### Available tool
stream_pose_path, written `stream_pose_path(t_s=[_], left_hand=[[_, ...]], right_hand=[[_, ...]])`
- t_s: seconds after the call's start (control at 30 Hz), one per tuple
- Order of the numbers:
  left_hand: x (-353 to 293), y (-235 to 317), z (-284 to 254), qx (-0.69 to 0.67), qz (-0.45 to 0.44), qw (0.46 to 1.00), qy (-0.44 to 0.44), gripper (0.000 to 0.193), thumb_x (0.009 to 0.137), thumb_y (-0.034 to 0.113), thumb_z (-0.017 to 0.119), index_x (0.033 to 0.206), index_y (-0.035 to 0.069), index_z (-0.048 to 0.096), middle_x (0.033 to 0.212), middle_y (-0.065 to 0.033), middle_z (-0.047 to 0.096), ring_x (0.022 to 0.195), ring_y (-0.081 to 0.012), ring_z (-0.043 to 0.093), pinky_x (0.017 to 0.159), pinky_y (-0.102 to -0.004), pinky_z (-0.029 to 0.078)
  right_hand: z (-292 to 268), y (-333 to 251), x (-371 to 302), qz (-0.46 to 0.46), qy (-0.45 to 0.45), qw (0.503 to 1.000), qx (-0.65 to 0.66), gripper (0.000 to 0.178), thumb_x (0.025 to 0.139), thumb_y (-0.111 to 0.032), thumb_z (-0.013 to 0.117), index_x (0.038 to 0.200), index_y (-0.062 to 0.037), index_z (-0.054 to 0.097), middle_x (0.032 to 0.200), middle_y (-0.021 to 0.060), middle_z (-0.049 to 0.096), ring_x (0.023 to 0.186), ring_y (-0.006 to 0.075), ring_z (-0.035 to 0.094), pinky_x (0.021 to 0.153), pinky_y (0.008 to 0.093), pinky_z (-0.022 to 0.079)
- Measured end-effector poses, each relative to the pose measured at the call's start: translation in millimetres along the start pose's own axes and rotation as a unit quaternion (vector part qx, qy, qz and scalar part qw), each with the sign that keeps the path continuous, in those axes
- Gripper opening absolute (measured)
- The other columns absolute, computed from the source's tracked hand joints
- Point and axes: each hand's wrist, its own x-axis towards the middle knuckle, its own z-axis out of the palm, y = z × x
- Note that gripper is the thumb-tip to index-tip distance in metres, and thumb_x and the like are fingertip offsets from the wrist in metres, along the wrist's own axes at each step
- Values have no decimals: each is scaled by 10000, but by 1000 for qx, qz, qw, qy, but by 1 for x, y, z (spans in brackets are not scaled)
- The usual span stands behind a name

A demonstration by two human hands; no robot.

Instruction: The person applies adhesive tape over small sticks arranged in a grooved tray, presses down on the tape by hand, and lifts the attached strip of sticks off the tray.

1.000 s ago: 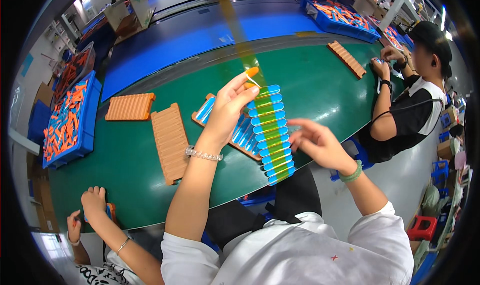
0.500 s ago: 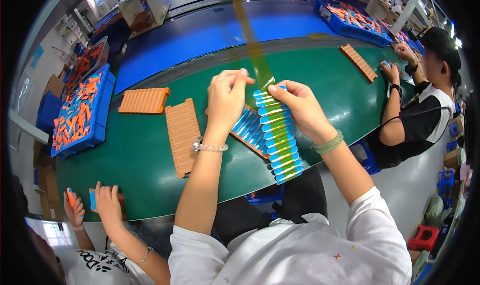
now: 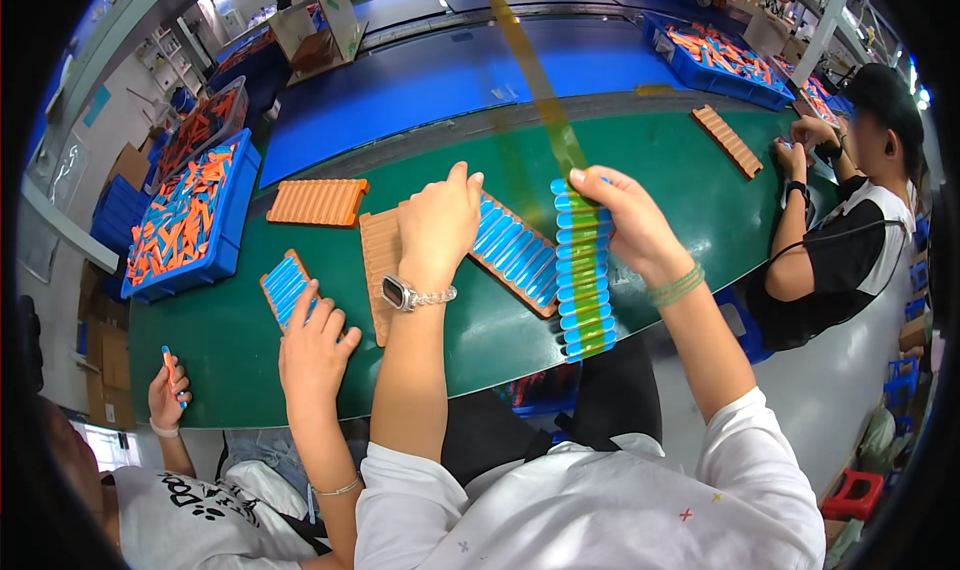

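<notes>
My right hand (image 3: 633,220) pinches the upper end of a row of slim, round-ended blue pieces (image 3: 583,270). Clear yellowish tape (image 3: 540,85) runs down the row and stretches away from its top toward the far side. My left hand (image 3: 440,225), a watch on its wrist, is closed with fingers curled; what they hold, if anything, is hidden. Beneath and beside it lie an empty ribbed brown tray (image 3: 380,290) and a second ribbed tray (image 3: 537,308) filled with blue pieces (image 3: 512,255). The taped row hangs just right of the filled tray.
At left, a co-worker's hand (image 3: 318,345) touches a small tray of blue pieces (image 3: 287,288); the other hand holds an orange-and-blue piece. Brown trays (image 3: 318,202) (image 3: 727,142) lie farther off. Blue bins (image 3: 235,215) (image 3: 700,75) hold loose pieces. Another person (image 3: 845,210) works at right.
My left hand has moved away from the tape beside the row and down over the trays. The row hangs straighter in my right hand. The left co-worker's small tray has moved farther onto the table.
</notes>
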Motion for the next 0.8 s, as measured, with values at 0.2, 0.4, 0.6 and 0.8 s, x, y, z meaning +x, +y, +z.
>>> stream_pose_path(t_s=[0.2,0.4,0.6,0.8], left_hand=[[-4,9,37,-147,144,978,18,430,1040,327,405,1332,50,557,1161,-233,664,1102,-404,617,960,-472,474],[0,24,40,-285,139,945,-76,489,1052,394,389,1372,54,536,1200,-199,647,1169,-350,582,991,-420,440],[-4,32,36,-194,139,952,-190,696,970,581,497,1498,134,417,1357,-156,506,1400,-301,310,1116,-394,254],[-15,31,39,-146,234,941,-197,1117,677,575,772,1570,148,254,1460,-219,372,1386,-352,302,1128,-450,188]], right_hand=[[-14,17,-35,-20,54,998,-26,178,944,-216,681,931,-45,633,862,7,667,759,65,620,697,244,509],[-8,70,-134,68,102,992,-14,158,938,-178,695,967,-25,675,919,23,696,819,67,637,727,244,523],[-22,88,-177,150,117,979,78,102,949,-140,661,973,-42,649,892,56,711,742,120,681,663,276,570],[-32,83,-178,143,110,981,66,82,945,-115,656,977,-41,644,895,67,716,747,124,686,686,278,572]])
